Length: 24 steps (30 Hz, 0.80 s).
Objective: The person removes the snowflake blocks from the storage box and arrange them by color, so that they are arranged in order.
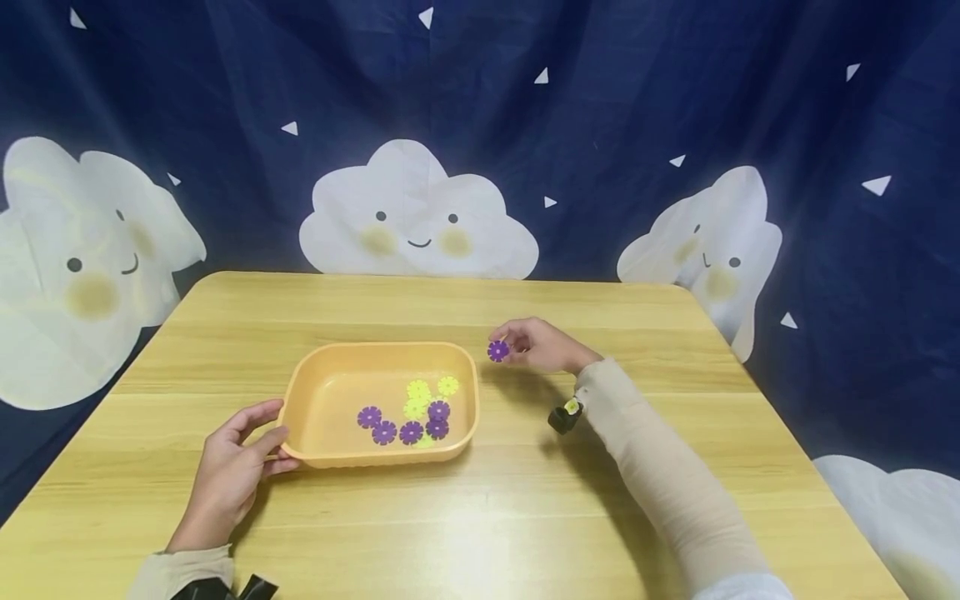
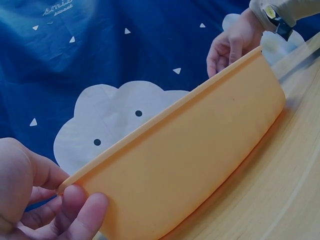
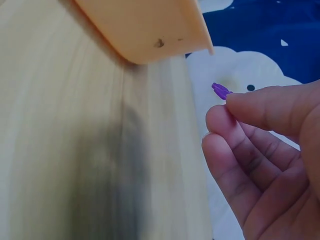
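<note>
An orange plastic basin (image 1: 337, 461) stands on the wooden table. My left hand (image 1: 234, 467) grips its left end, thumb over the rim and fingers against the outside; the left wrist view shows the fingertips (image 2: 95, 207) on the basin wall. Inside lie several purple notched discs (image 1: 384, 432) and yellow notched discs (image 1: 417, 390), mostly toward the right side, some overlapping. Just beyond the basin's right rim, my right hand (image 1: 546, 345) pinches one purple snowflake disc (image 1: 498, 351) between thumb and forefinger, raised above the table. In the right wrist view that disc (image 3: 220, 91) appears nearly edge-on.
The wooden table (image 1: 600, 533) reaches back to a dark blue curtain (image 1: 600, 100) printed with smiling clouds and white triangles. A black wrist camera (image 1: 564, 417) hangs below the right sleeve.
</note>
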Each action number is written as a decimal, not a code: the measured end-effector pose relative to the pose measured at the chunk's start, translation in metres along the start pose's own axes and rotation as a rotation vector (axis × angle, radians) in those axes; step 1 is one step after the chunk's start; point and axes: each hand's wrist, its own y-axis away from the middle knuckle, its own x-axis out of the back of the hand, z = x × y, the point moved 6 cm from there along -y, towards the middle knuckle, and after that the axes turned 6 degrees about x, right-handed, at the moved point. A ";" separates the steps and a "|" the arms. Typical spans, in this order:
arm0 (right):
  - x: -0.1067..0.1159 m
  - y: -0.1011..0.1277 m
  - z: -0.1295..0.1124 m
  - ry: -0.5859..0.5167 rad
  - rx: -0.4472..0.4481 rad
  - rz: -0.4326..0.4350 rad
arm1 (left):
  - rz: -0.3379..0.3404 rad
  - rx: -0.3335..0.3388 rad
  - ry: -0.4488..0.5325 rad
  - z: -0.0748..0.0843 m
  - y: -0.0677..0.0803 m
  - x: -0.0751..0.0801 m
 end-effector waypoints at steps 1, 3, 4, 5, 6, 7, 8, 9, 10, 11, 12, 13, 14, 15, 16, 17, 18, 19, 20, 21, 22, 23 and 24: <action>-0.001 0.002 0.002 -0.017 -0.003 0.000 | -0.001 0.004 -0.006 0.000 0.000 0.000; -0.002 0.006 0.005 -0.047 -0.001 -0.004 | 0.000 0.012 -0.015 -0.001 0.000 0.000; -0.002 0.007 0.007 -0.063 -0.002 -0.007 | 0.000 0.014 -0.016 -0.001 0.000 0.000; -0.003 0.009 0.010 -0.075 -0.003 -0.008 | 0.002 0.015 -0.020 -0.001 0.000 0.000; -0.003 0.010 0.012 -0.082 -0.007 -0.008 | 0.002 0.015 -0.021 -0.001 0.000 0.000; -0.003 0.012 0.014 -0.088 -0.015 -0.008 | 0.002 0.015 -0.020 -0.001 -0.001 0.000; -0.002 0.013 0.016 -0.089 -0.028 -0.004 | 0.001 0.014 -0.019 -0.001 -0.001 0.000; -0.002 0.015 0.018 -0.089 -0.041 -0.002 | 0.000 0.013 -0.019 -0.001 -0.001 0.000; -0.002 0.016 0.020 -0.088 -0.051 -0.001 | 0.000 0.013 -0.018 -0.001 -0.001 0.000; -0.002 0.018 0.022 -0.085 -0.062 0.000 | -0.001 0.012 -0.020 -0.001 -0.001 0.000; -0.002 0.019 0.023 -0.082 -0.075 0.001 | -0.001 0.011 -0.019 -0.001 -0.001 0.000; -0.002 0.020 0.026 -0.080 -0.085 0.001 | -0.002 0.011 -0.017 -0.002 -0.001 0.000; -0.002 0.022 0.028 -0.076 -0.094 0.002 | -0.002 0.011 -0.016 -0.002 -0.001 0.000; -0.003 0.023 0.030 -0.069 -0.095 0.002 | -0.003 0.010 -0.012 -0.002 -0.001 0.000; -0.003 0.024 0.033 -0.060 -0.098 0.004 | -0.004 0.008 -0.010 -0.002 -0.001 0.000; -0.003 0.025 0.035 -0.050 -0.100 0.004 | -0.006 0.004 -0.010 -0.002 -0.001 -0.001; -0.003 0.026 0.037 -0.044 -0.100 0.004 | -0.008 0.001 -0.008 -0.001 -0.001 -0.001; -0.004 0.026 0.039 -0.040 -0.098 0.003 | -0.009 -0.001 -0.008 -0.001 -0.001 -0.001; -0.004 0.027 0.041 -0.031 -0.094 0.003 | -0.010 -0.004 -0.010 -0.001 -0.001 -0.001; -0.004 0.027 0.042 -0.026 -0.091 0.003 | -0.012 -0.007 -0.011 0.000 -0.001 -0.001; -0.004 0.028 0.043 -0.026 -0.093 0.002 | -0.013 -0.008 -0.012 0.000 -0.001 -0.001; -0.005 0.028 0.044 -0.024 -0.091 0.000 | -0.013 -0.008 -0.011 0.000 -0.001 -0.001; -0.005 0.028 0.045 -0.019 -0.091 -0.001 | -0.013 -0.007 -0.010 0.000 -0.001 -0.001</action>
